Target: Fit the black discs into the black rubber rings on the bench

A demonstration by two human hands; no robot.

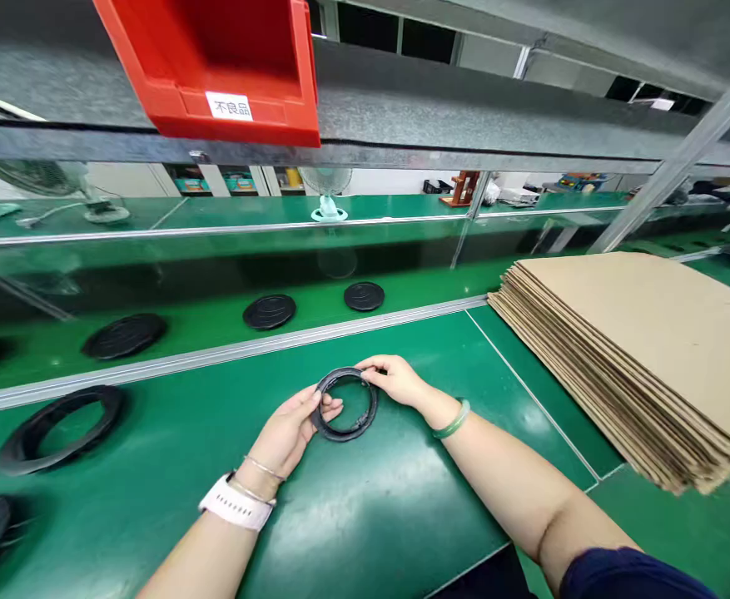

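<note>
Bare left hand (293, 428) and bare right hand (395, 380) nearly meet at centre frame, fingers curled in a pinch. Bare left forearm (208, 549) and bare right forearm (502, 474) angle inward from the lower edge.

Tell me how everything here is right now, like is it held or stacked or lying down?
Black rubber ring, held in both hands.
Left hand, gripping the ring's left edge.
Right hand, pinching the ring's top edge.
Cardboard sheets, stacked flat.
Red plastic bin, up high, labelled.
Other black ring, lying flat.
</note>
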